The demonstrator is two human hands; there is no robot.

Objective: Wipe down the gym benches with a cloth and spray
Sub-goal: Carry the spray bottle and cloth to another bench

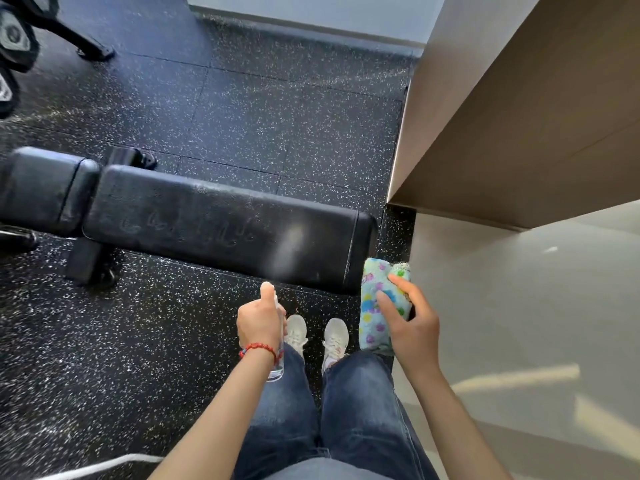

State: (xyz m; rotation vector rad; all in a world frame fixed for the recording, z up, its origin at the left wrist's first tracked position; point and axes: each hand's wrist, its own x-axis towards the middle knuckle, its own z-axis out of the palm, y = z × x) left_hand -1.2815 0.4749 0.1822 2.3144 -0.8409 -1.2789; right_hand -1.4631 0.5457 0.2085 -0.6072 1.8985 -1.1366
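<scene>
We are standing on the speckled rubber floor (277, 109) beside the black bench (221, 220). Our left hand (261, 322) is gripping the clear spray bottle (277, 365), thumb pressing its top as mist is drifting over the pad's near end, while our right hand (412, 327) is clutching the folded patterned cloth (375, 306) just off that end. We are judging that spraying from here may wet the floor instead, leaving it slippery.
</scene>
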